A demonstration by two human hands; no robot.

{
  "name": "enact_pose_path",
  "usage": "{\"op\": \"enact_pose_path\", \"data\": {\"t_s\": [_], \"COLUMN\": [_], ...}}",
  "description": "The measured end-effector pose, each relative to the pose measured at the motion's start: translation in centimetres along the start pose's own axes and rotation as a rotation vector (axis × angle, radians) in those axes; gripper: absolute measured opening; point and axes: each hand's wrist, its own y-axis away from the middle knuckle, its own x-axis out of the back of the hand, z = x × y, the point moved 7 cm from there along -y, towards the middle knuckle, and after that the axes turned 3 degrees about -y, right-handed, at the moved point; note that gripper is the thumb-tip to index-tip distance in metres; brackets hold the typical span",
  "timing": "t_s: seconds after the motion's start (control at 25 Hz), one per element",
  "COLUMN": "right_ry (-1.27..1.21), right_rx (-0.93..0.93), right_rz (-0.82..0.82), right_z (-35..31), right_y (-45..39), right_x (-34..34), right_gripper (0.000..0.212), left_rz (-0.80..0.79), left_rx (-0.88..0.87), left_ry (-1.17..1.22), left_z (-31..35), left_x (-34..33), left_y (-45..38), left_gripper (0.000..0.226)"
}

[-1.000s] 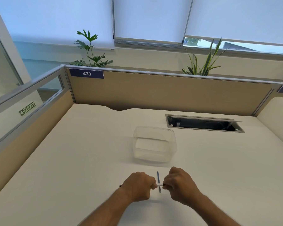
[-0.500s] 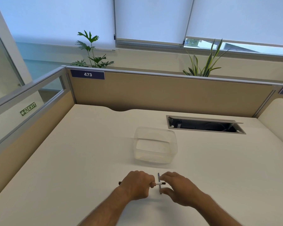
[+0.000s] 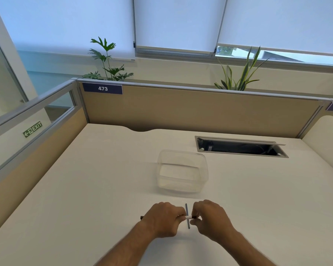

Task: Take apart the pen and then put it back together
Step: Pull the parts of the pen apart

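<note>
I hold a white pen barrel (image 3: 188, 217) level just above the desk near its front edge. My left hand (image 3: 162, 218) is closed around its left part, and a dark end (image 3: 142, 217) pokes out past the wrist. My right hand (image 3: 210, 217) pinches the dark tip piece (image 3: 194, 216) at the barrel's right end with thumb and fingers. A thin dark blue rod (image 3: 187, 215), probably the ink refill, lies on the desk between my hands, crosswise under the barrel.
A clear plastic container (image 3: 182, 170) stands on the white desk (image 3: 85, 189) just beyond my hands. An open cable tray slot (image 3: 240, 146) is cut into the desk at the back right. Tan partition walls (image 3: 181, 110) close off the back and left sides.
My right hand opened for a moment over the pen's right end, then closed its fingertips on the dark tip piece. My left hand kept hold of the barrel. The rod stayed put.
</note>
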Motion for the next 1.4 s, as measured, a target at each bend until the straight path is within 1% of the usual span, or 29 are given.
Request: {"op": "enact_pose_path", "data": {"t_s": [0.08, 0.12, 0.16, 0.24, 0.28, 0.48, 0.68, 0.88, 0.96, 1.04, 1.12, 1.2, 1.24, 1.28, 1.32, 1.4], "right_ry": [-0.068, -0.093, -0.107, -0.099, -0.083, 0.049, 0.116, 0.137, 0.153, 0.178, 0.198, 0.149, 0.100, 0.048, 0.001, -0.094], "right_rx": [0.028, 0.052, 0.080, 0.129, 0.147, 0.173, 0.191, 0.219, 0.237, 0.237, 0.242, 0.222, 0.165, 0.111, 0.066, -0.008], "right_rz": [-0.045, -0.109, -0.172, -0.242, -0.246, -0.149, -0.072, -0.045, -0.042, -0.015, 0.030, 0.030, -0.009, -0.030, -0.026, -0.093], "right_z": [0.0, -0.1, -0.2, -0.5, -0.6, -1.0, -1.4, -1.7, -1.9, -1.8, -1.9, -2.0, -1.7, -1.6, -1.4, -0.8], "right_y": [0.2, 0.3, 0.4, 0.4, 0.3, -0.3, -0.2, 0.3, 0.6, 1.0, 1.1, 0.9, 0.6, 0.4, 0.3, 0.3], "right_x": [-0.2, -0.4, -0.6, -0.6, -0.5, -0.1, 0.2, -0.2, -0.5, -0.6, -0.3, -0.1, 0.1, 0.2, 0.6, 0.7], "right_gripper": [0.035, 0.044, 0.046, 0.032, 0.028, 0.025, 0.024, 0.021, 0.016, 0.009, 0.012, 0.008, 0.010, 0.015, 0.026, 0.059], "left_rz": [0.030, 0.037, 0.038, 0.018, 0.007, 0.032, 0.034, -0.046, -0.087, -0.124, -0.145, -0.145, -0.138, -0.126, -0.115, -0.095], "left_rx": [-0.015, -0.017, -0.018, -0.022, -0.026, -0.024, -0.033, -0.012, -0.005, -0.002, -0.008, -0.016, -0.017, -0.013, -0.005, 0.013], "left_ry": [0.015, 0.012, -0.002, -0.060, -0.083, -0.068, -0.055, 0.075, 0.122, 0.172, 0.195, 0.197, 0.189, 0.169, 0.141, 0.084], "left_z": [0.3, 0.3, 0.2, 0.2, 0.3, 0.9, 0.8, 0.4, 0.3, 0.4, 0.4, 0.5, 0.5, 0.6, 0.5, 0.4], "left_x": [0.3, 0.4, 0.5, 0.3, 0.2, 0.0, 0.3, 0.6, 0.6, 0.6, 0.6, 0.6, 0.6, 0.6, 0.6, 0.6], "left_y": [0.1, 0.2, 0.2, 0.3, 0.3, 0.0, -0.3, -0.3, -0.3, -0.3, -0.1, 0.0, -0.1, -0.2, -0.3, -0.5], "left_gripper": [0.029, 0.031, 0.032, 0.035, 0.035, 0.023, 0.018, 0.017, 0.017, 0.011, 0.006, 0.003, 0.004, 0.011, 0.019, 0.026]}}
